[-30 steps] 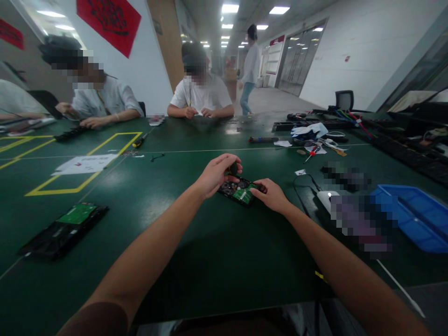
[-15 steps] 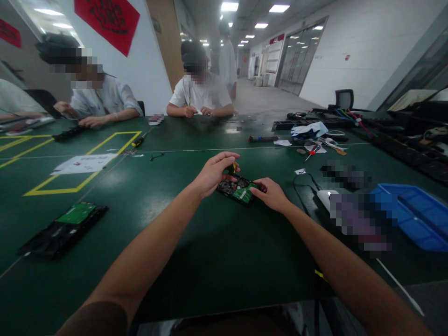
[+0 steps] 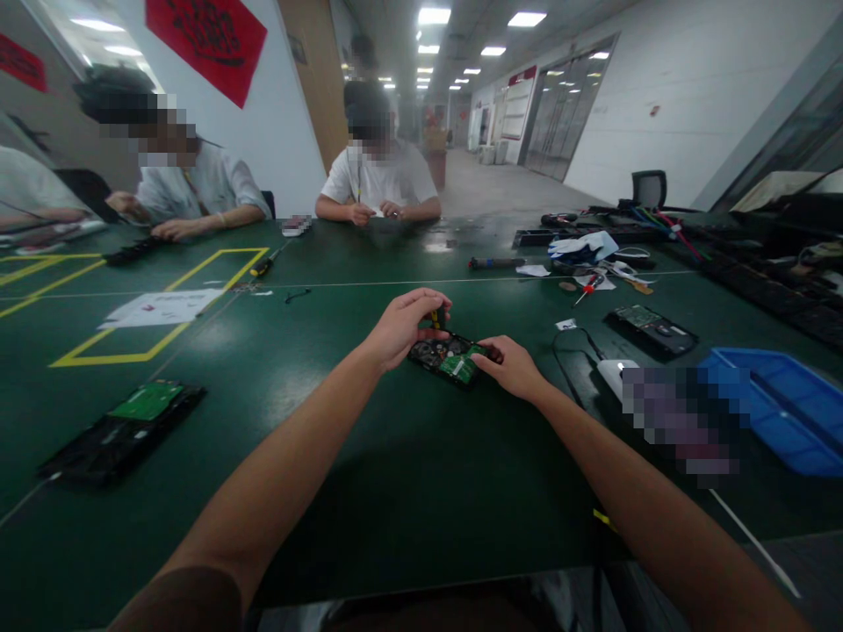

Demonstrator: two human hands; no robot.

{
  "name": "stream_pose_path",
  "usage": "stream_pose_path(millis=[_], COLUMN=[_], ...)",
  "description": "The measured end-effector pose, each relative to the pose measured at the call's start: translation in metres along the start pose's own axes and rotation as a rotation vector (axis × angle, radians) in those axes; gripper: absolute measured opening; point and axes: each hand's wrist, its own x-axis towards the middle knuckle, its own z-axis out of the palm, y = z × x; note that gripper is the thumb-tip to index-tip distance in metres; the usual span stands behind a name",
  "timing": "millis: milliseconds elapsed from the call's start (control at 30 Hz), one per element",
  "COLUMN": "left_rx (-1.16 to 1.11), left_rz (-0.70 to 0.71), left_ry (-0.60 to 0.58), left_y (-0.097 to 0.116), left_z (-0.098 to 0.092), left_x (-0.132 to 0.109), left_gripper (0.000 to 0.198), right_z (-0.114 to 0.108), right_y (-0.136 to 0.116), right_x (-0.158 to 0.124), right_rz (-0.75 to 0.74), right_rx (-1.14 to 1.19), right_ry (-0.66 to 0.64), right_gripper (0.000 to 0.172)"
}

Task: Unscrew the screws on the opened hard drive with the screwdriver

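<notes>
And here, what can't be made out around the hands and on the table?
All in the head view:
- Lower end of the black-and-yellow tool, behind the left hand.
- Right end of the flat black device with green circuit board, covered by the right hand.
- Most of the white-ended object, masked by pixel blocks.
- Right end of the blue plastic tray, cut off by the picture's edge.
- Print on the white paper sheet, too small and blurred.

Electronics workshop in office-type premises. Indicators: green worktable (image 3: pixel 369 491); on it, a green circuit board (image 3: pixel 459 368) and a yellow-black screwdriver (image 3: pixel 262 266); along its far edge, seated co-workers (image 3: pixel 382 180); beyond it, what appear to be glass doors (image 3: pixel 567 110).
</notes>
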Motion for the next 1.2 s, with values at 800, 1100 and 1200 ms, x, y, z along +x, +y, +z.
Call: stream_pose_path(millis=[800,1100,1200], left_rx=[0.031,0.024,0.023], left_rz=[-0.044,-0.101,-0.116], left_ry=[-0.088,-0.051,-0.053], left_y=[-0.0018,-0.0029,-0.0027], left_z=[0.0017,-0.0011,-0.0016], left_x=[-0.0013,-0.0002,0.0008], left_gripper=[0.027,0.026,0.026], right_z=[0.0026,0.0024,0.0021], right_y=[0.0045,0.0043,0.0042], right_x=[0.0013,0.0004,0.0004], right_rz=[0.0,-0.012,-0.014], right_rx=[0.009,0.024,0.01], right_ry=[0.0,0.001,-0.002], right_gripper=[0.038,0.039,0.04])
